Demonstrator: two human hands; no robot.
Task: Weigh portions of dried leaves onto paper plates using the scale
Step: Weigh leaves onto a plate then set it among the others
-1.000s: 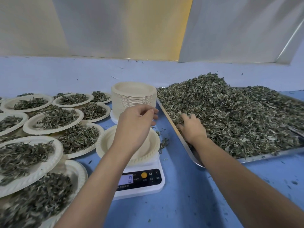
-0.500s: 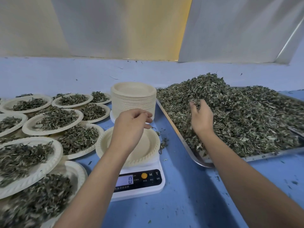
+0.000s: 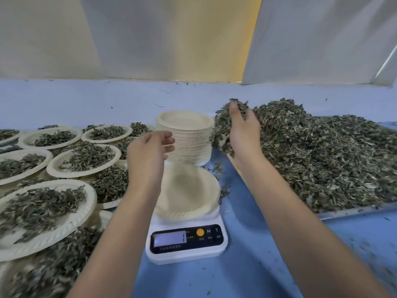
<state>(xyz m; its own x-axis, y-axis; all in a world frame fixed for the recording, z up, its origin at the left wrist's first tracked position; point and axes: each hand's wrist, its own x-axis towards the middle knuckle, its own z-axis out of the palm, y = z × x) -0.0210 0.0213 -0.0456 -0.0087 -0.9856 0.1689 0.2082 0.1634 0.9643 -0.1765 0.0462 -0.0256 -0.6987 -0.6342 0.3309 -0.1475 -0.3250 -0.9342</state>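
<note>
A white digital scale point(image 3: 186, 241) stands on the blue table, with a bare paper plate point(image 3: 189, 192) on its platform. My right hand point(image 3: 242, 130) grips a big clump of dried leaves point(image 3: 221, 127), lifted above the left edge of the metal tray point(image 3: 352, 210), beside the plate stack. That tray carries a large heap of dried leaves point(image 3: 326, 155). My left hand point(image 3: 148, 155) hovers over the plate's left side with fingers loosely curled and nothing in them.
A tall stack of paper plates point(image 3: 187, 136) rises just behind the scale. Several plates filled with leaves point(image 3: 83, 158) crowd the table's left side, some overlapping. Loose leaf bits lie scattered on the blue table point(image 3: 247, 265). A pale wall runs along the back.
My right hand scooped a clump of leaves out of the tray heap and raised it toward the plate stack. My left hand drew back slightly to the left of the plate.
</note>
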